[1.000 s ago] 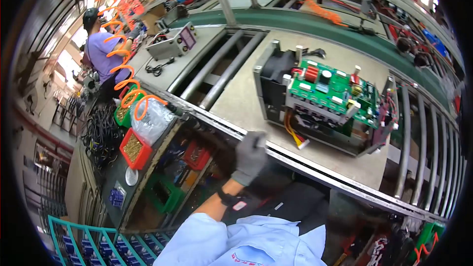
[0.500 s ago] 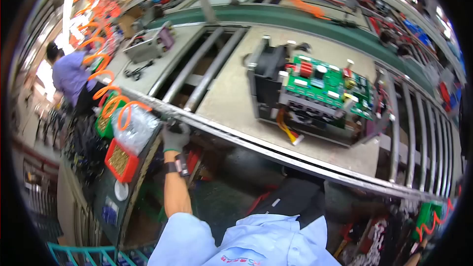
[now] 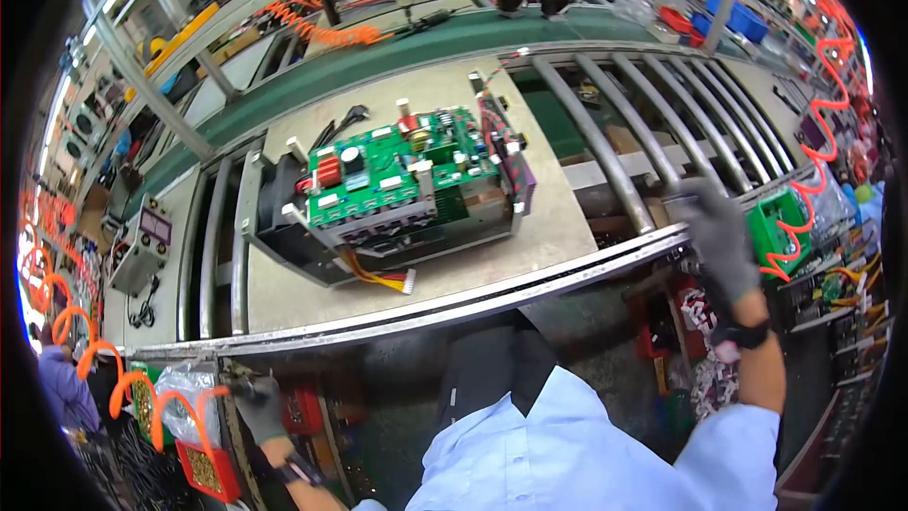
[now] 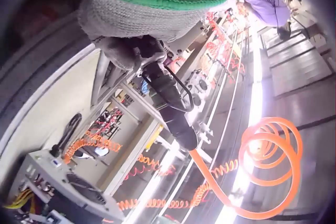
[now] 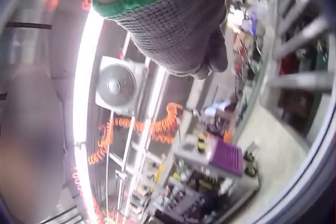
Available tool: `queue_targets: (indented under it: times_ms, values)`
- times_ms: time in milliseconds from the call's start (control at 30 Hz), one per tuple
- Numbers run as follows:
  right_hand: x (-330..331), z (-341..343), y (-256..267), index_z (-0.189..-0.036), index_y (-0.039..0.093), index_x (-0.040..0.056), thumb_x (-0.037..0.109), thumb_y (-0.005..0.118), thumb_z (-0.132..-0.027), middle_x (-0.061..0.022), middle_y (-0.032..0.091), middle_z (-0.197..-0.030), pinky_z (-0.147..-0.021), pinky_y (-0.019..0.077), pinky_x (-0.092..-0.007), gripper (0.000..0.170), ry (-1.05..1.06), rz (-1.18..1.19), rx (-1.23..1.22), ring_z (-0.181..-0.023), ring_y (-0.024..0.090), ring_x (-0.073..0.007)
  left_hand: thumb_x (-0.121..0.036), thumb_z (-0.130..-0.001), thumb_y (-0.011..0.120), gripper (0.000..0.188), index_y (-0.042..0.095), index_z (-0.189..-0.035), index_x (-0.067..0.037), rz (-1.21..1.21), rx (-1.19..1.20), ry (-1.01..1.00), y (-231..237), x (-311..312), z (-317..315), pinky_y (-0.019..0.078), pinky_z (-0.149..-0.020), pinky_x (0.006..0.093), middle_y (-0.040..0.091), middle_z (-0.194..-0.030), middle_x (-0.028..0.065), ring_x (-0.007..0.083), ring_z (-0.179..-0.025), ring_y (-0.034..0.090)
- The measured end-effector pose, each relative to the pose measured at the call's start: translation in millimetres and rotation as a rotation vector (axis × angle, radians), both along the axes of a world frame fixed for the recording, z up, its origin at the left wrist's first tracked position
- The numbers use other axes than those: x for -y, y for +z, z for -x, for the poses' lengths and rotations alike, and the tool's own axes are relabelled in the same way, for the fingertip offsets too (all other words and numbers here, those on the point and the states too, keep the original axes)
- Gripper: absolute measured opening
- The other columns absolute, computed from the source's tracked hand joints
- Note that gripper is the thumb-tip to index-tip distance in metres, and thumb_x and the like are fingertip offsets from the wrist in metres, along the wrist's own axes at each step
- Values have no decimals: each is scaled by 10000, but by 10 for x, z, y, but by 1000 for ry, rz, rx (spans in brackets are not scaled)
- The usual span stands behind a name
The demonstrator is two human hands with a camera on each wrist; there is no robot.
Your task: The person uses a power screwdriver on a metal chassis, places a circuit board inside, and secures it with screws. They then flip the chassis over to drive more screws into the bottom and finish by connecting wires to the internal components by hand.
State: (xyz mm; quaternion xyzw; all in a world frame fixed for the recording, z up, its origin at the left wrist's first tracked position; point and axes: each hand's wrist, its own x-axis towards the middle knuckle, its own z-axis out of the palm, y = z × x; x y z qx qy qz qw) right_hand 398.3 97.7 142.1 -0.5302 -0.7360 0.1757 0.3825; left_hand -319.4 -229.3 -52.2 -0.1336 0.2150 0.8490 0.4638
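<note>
My gloved left hand (image 3: 261, 409) grips a black air gun (image 4: 178, 127) beside the bench's near left edge. In the left wrist view, a looped lever runs along the tool, and an orange coiled hose (image 4: 270, 214) leaves its tail. Over the rollers' near rail at the right, my gloved right hand (image 3: 722, 244) is blurred, its fingers loosely bent with nothing seen in them. Between the hands stands an open machine chassis with a green circuit board (image 3: 383, 170) on top, a black fan housing at its left and a yellow-and-red wire plug (image 3: 409, 281) hanging in front.
Metal rollers (image 3: 605, 132) flank the pale board (image 3: 558, 227) under the chassis. Another metal unit (image 3: 142, 244) sits at the left. A red bin (image 3: 225, 484) of small brass-coloured parts lies below my left hand; a green bin (image 3: 777, 218) is at the right.
My left hand has moved left from the bench edge to the hanging air gun and taken hold of it. The head view has swung right, and my right hand has come up over the rollers.
</note>
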Motion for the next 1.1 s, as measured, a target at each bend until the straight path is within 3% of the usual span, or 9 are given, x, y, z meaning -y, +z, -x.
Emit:
queue_targets:
  times_ms: [100,233,367,467,500,600,767,867,1100]
  values:
    - [-294,741,-804,-1001,704,25,74,744,-828,-168,707,-924,-783,551,-400,183,328,-82,58,-860,696,-326,-141,-865,644,129,620,-938,-38,336,-691,-270,353,102,-914,487,-593,265,581,-751,45,162,-711,559]
    - [-480,1239,-1392,-1021,669,25,131,692,-885,-196,693,-951,-760,551,-429,173,445,-49,298,-865,682,-387,-295,-915,547,379,618,-1164,-19,485,-335,-428,909,23,-1950,439,-387,261,634,-870,141,187,-568,564]
    - [-438,1384,-1287,-999,647,9,200,638,-953,-232,693,-903,-720,554,-447,197,370,3,408,-825,679,-418,-355,-882,594,556,530,-1322,-21,442,-629,-688,1375,-447,-2636,444,-402,236,631,-915,141,151,-542,573]
    - [-401,1308,-1313,-986,630,8,233,599,-992,-202,660,-725,-634,528,-451,227,241,-117,177,-735,689,-381,-357,-872,606,647,451,-1408,-30,216,-783,-814,1486,-1002,-3010,459,-437,237,623,-923,107,118,-549,574]
    - [-326,1303,-1226,-950,644,0,300,607,-998,-199,633,-684,-625,518,-414,306,225,126,-76,-703,693,-327,-332,-872,608,601,471,-1368,-20,198,-736,-837,1419,-1135,-3111,465,-444,238,617,-912,95,116,-551,575]
    - [-97,1261,-1080,-932,664,-4,327,628,-983,-186,629,-681,-622,515,-389,337,127,188,-14,-676,690,-278,-198,-837,629,430,513,-1215,-27,180,-639,-929,1061,-1419,-3271,519,-529,270,602,-897,60,135,-632,609]
    - [232,1411,-1241,-1049,704,12,216,629,-944,-174,715,-921,-783,533,-360,241,267,378,-192,-846,708,-278,-164,-863,619,365,541,-1179,0,387,-832,-976,769,-1490,-3363,535,-584,256,633,-877,70,134,-654,630]
    - [281,1619,-1287,-1104,669,-15,136,613,-960,-92,698,-828,-640,539,-277,216,230,617,-400,-693,673,-123,-171,-864,672,437,507,-1232,-4,370,-656,-961,819,-1500,-3435,588,-672,303,650,-957,104,184,-746,682]
    - [227,1927,-1505,-961,610,-23,149,622,-986,-88,642,-780,-506,530,-246,174,117,709,-758,-607,654,-126,-174,-864,680,503,460,-1287,-15,189,-519,-1153,722,-1548,-3246,610,-669,331,639,-1032,150,206,-752,703]
